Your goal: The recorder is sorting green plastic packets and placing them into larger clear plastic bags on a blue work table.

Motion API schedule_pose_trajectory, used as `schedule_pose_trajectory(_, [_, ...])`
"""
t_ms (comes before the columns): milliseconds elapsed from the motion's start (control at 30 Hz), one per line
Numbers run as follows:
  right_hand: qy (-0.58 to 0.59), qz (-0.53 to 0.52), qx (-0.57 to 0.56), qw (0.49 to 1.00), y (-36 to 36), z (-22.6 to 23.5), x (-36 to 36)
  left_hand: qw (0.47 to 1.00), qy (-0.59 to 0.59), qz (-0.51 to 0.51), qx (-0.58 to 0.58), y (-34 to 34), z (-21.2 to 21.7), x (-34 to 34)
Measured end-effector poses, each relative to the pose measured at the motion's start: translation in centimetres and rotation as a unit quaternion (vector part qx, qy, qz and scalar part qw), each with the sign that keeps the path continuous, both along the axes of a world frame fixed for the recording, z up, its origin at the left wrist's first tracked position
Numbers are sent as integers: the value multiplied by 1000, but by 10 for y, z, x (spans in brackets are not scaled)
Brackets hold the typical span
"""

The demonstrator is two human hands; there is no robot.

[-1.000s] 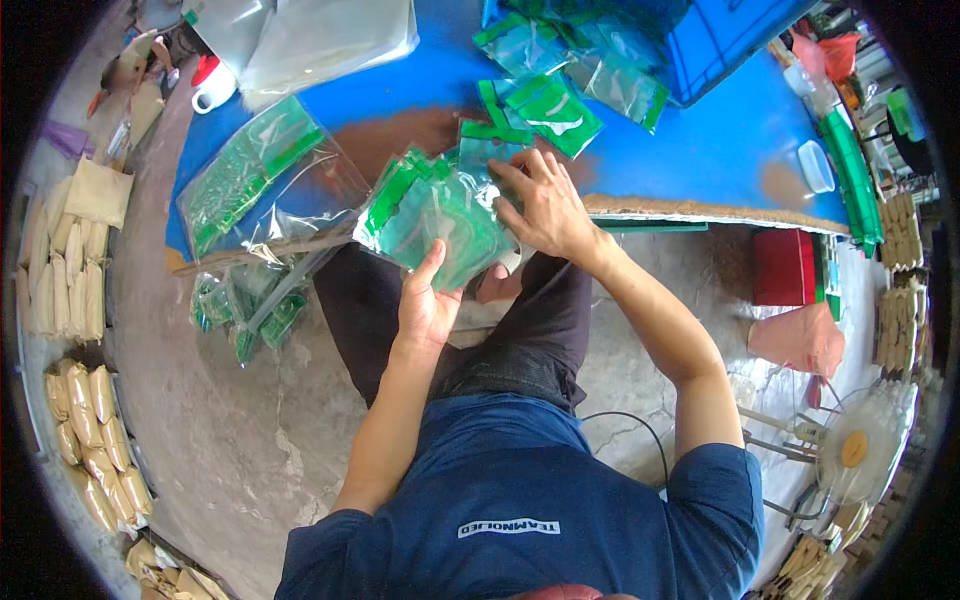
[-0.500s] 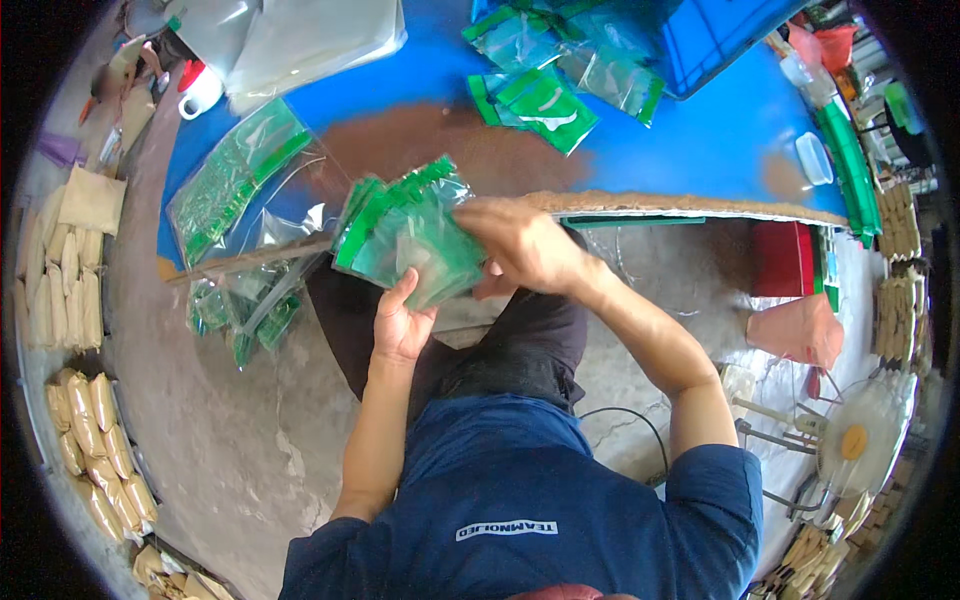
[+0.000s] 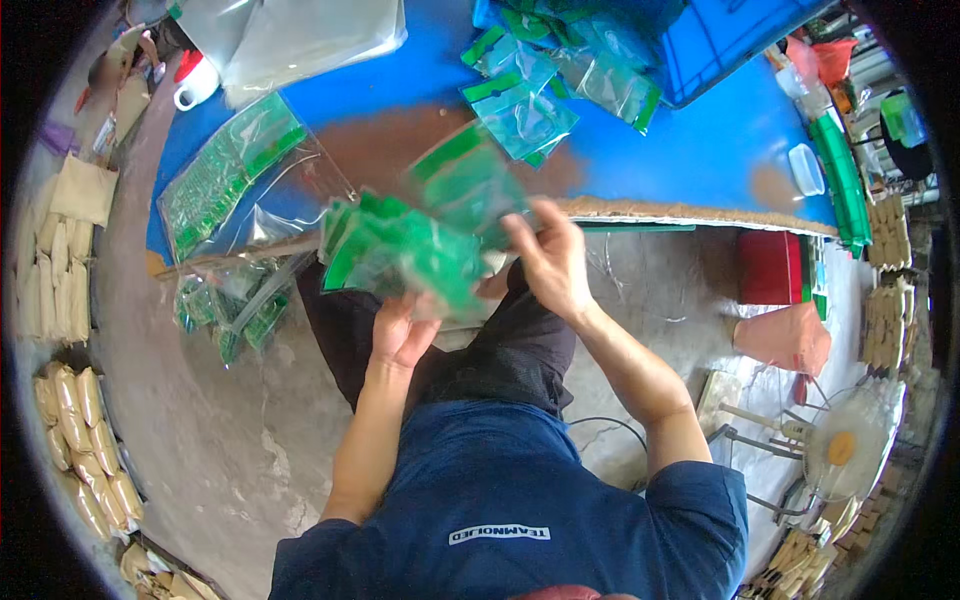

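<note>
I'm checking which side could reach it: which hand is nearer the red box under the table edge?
Right. The right hand is at the table edge, with the red box off to its right; the left hand sits farther left, under the green packets.

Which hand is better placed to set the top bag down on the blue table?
Probably the right hand. It grips the blurred single green bag, already up over the blue table edge. The left hand sits lower, cradling the bag stack from beneath, so it is occupied.
</note>
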State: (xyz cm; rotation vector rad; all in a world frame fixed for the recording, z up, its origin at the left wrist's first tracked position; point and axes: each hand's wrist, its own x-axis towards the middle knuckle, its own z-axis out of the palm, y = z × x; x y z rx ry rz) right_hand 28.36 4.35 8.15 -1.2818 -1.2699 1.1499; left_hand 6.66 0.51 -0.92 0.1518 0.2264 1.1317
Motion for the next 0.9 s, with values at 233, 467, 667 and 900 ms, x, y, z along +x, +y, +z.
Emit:
schedule_pose_trajectory(233, [-503,-21,293,813,100,-3,66,991,123,48,-33,-1,10,0])
schedule_pose_trajectory(467, [-416,286,305,807,42,13,30,984,142,88,-60,-1,17,2])
schedule_pose_trajectory(667, [-468,75,319,821,128,-9,92,981,144,72,-107,4,19,6])
schedule_pose_trajectory(900, [-481,196,301,800,82,25,38,995,58,11,-86,-19,-19,-15])
